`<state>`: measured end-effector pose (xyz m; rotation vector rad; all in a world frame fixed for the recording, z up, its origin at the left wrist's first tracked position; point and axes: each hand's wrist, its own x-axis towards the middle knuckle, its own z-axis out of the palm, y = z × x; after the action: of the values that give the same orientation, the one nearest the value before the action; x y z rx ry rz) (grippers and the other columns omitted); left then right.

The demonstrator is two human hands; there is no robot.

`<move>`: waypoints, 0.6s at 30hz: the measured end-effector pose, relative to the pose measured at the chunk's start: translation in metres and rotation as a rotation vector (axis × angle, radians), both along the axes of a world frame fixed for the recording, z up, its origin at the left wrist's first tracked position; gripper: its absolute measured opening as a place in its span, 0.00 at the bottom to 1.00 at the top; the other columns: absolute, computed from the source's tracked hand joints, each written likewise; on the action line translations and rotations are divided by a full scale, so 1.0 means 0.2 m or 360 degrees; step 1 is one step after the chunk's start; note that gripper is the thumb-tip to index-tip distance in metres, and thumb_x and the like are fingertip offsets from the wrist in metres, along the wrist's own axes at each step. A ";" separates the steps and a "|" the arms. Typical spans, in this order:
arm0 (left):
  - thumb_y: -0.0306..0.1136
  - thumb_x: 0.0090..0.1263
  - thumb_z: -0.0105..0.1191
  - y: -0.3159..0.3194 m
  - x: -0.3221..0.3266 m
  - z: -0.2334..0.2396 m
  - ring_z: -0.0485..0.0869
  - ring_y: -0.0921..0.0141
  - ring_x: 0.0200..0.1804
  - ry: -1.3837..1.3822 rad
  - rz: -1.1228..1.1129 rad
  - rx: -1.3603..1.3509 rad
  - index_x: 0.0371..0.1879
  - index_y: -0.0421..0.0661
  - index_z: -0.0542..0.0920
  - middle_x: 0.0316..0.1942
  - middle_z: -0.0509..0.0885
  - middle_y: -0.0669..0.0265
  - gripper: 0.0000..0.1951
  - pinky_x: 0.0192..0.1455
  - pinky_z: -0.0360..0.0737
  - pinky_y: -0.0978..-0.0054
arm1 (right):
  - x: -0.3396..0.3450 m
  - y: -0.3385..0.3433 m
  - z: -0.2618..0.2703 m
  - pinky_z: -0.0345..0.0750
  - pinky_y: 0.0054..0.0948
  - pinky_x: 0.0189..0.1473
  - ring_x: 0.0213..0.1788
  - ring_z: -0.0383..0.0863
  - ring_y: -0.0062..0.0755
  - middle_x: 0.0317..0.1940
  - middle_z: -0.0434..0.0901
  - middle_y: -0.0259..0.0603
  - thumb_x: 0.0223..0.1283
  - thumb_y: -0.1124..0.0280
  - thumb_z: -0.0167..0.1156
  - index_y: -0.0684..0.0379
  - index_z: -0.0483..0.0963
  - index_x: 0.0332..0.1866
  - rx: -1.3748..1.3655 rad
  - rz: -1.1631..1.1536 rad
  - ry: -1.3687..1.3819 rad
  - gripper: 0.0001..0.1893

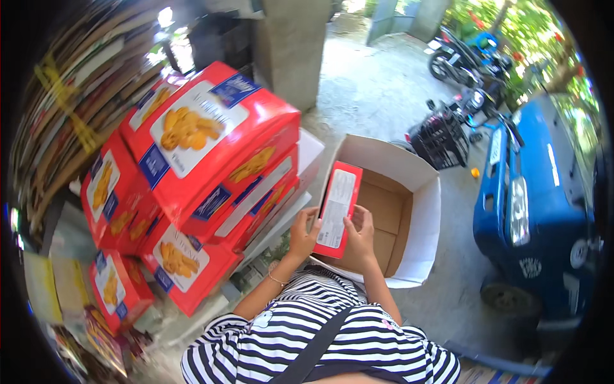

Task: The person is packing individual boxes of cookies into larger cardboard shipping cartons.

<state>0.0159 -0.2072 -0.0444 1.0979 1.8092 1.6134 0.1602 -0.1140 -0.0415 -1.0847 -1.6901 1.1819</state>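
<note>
Both hands grip one red biscuit box with a white printed side panel (337,206). My left hand (304,233) has its near left edge, and my right hand (360,230) is on its right edge. The box is tilted over the left part of a white-walled cardboard carton (417,235), whose brown bottom shows. I cannot tell whether the box touches the carton. To my left, several red biscuit boxes (230,134) with pictures of cookies are heaped at angles.
Bundled flat cardboard (81,110) is stacked at the far left. A concrete pillar (292,53) rises behind the red boxes. On the right are a blue vehicle (537,211), a black basket (439,139) on a two-wheeler, and a parked motorcycle (460,60).
</note>
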 end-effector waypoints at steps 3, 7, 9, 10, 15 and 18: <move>0.30 0.66 0.52 -0.13 -0.05 0.01 0.78 0.62 0.53 0.0040 -0.0059 0.0068 0.44 0.40 0.79 0.49 0.79 0.57 0.11 0.57 0.74 0.68 | -0.10 0.03 0.23 0.70 0.34 0.54 0.54 0.74 0.39 0.49 0.73 0.44 0.53 0.71 0.66 0.62 0.69 0.54 0.0362 0.0135 -0.0143 0.23; 0.28 0.64 0.53 -0.30 -0.10 0.22 0.79 0.59 0.50 0.0527 -0.0152 0.0058 0.39 0.41 0.81 0.47 0.80 0.57 0.08 0.54 0.75 0.65 | -0.23 0.16 0.38 0.70 0.36 0.56 0.56 0.73 0.38 0.52 0.72 0.44 0.53 0.72 0.65 0.62 0.68 0.55 0.0421 0.0339 0.0082 0.23; 0.34 0.65 0.52 -0.41 -0.10 0.38 0.79 0.59 0.49 0.0553 -0.0081 0.0338 0.34 0.41 0.82 0.46 0.80 0.56 0.09 0.53 0.74 0.62 | -0.33 0.20 0.49 0.68 0.35 0.58 0.59 0.71 0.36 0.55 0.71 0.43 0.58 0.69 0.62 0.62 0.67 0.58 0.0379 0.0440 0.0222 0.23; 0.39 0.65 0.51 -0.46 -0.11 0.47 0.78 0.59 0.49 0.0609 0.0078 0.0589 0.31 0.41 0.82 0.46 0.79 0.54 0.13 0.54 0.73 0.60 | -0.39 0.24 0.52 0.67 0.36 0.60 0.60 0.70 0.36 0.57 0.70 0.43 0.60 0.66 0.59 0.62 0.66 0.59 0.0374 0.0541 0.0356 0.23; 0.48 0.69 0.46 -0.60 -0.18 0.63 0.69 0.59 0.60 0.0944 0.1563 0.1134 0.52 0.38 0.73 0.59 0.69 0.52 0.24 0.59 0.70 0.58 | -0.72 0.28 0.75 0.58 0.36 0.67 0.69 0.61 0.37 0.67 0.62 0.45 0.69 0.60 0.48 0.62 0.56 0.70 0.0405 0.0728 0.0721 0.28; 0.43 0.68 0.50 -0.61 -0.28 0.76 0.61 0.58 0.69 0.0573 0.1504 0.0765 0.65 0.37 0.59 0.66 0.61 0.53 0.32 0.69 0.59 0.60 | -0.84 0.18 0.77 0.58 0.33 0.68 0.69 0.61 0.37 0.65 0.65 0.48 0.70 0.58 0.46 0.63 0.60 0.68 0.0324 0.0698 0.0798 0.27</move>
<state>-0.0405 -0.3299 0.1083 0.7574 2.4649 2.6269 -0.0070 -0.0787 0.1119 -0.2562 -1.6315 1.3713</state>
